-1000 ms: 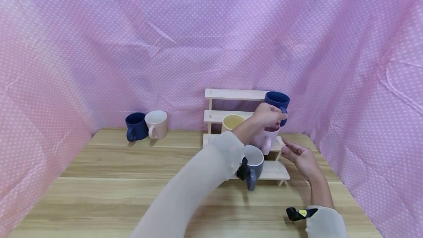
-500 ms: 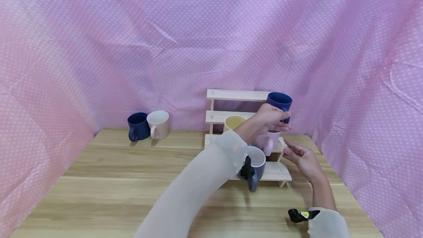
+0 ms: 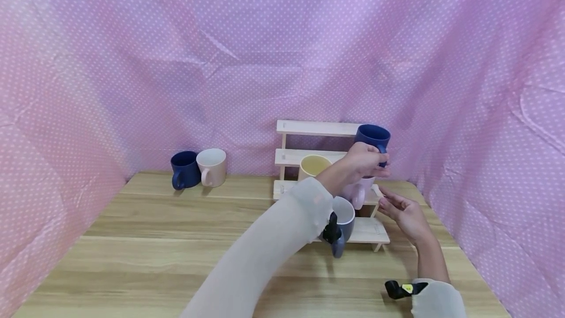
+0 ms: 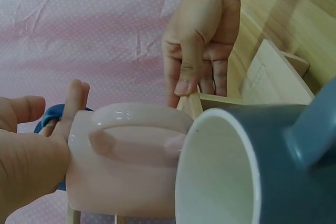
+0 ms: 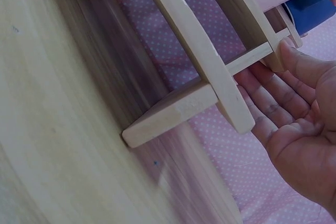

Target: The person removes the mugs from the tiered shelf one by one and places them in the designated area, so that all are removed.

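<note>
At the right end of the stepped wooden display rack (image 3: 324, 127), my left hand (image 3: 359, 158) holds a dark blue mug (image 3: 371, 134) by its handle. In the left wrist view a finger passes through that blue handle (image 4: 51, 113). The shelf under the mug is hidden. Below it, a pink mug (image 4: 126, 166) stands on a lower step, partly behind the left hand. My right hand (image 3: 408, 215) grips the rack's right end between thumb and fingers, as the right wrist view shows. A yellow mug (image 3: 314, 165) and a grey-blue mug (image 3: 345, 220) stand on lower steps.
Toward the back left of the wooden table (image 3: 154, 239), another dark blue mug (image 3: 185, 171) and a pale pink mug (image 3: 213, 168) stand side by side. Pink dotted cloth (image 3: 247, 63) hangs behind and at both sides. My left sleeve (image 3: 265, 239) crosses before the rack.
The left hand's fingers shift a little at the blue mug's handle, straightening and then curling again. The mug stays in nearly the same place. My right hand keeps its grip on the rack.
</note>
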Demonstrator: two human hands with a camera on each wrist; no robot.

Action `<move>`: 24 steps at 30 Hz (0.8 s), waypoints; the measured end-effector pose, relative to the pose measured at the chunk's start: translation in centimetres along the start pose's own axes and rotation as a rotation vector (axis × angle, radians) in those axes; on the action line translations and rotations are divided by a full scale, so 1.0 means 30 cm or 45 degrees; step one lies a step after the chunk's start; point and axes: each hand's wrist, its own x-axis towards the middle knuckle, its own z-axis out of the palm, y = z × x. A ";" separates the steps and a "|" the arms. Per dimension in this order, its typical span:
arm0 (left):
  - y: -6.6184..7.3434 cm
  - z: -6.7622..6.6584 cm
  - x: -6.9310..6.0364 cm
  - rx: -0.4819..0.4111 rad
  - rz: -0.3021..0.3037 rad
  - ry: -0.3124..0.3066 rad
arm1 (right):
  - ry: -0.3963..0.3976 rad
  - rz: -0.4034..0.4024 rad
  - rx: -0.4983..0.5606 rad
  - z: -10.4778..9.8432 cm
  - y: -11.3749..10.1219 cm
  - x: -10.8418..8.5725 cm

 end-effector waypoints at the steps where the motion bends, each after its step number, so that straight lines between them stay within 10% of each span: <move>1: -0.001 -0.001 0.000 0.001 0.012 -0.012 | 0.000 -0.003 0.003 0.000 -0.003 -0.001; 13: -0.002 0.010 -0.016 0.087 0.038 0.031 | 0.003 -0.027 0.049 -0.004 0.006 0.001; 24: -0.015 0.006 -0.002 -0.060 0.056 0.111 | 0.000 -0.027 0.037 0.002 0.007 -0.001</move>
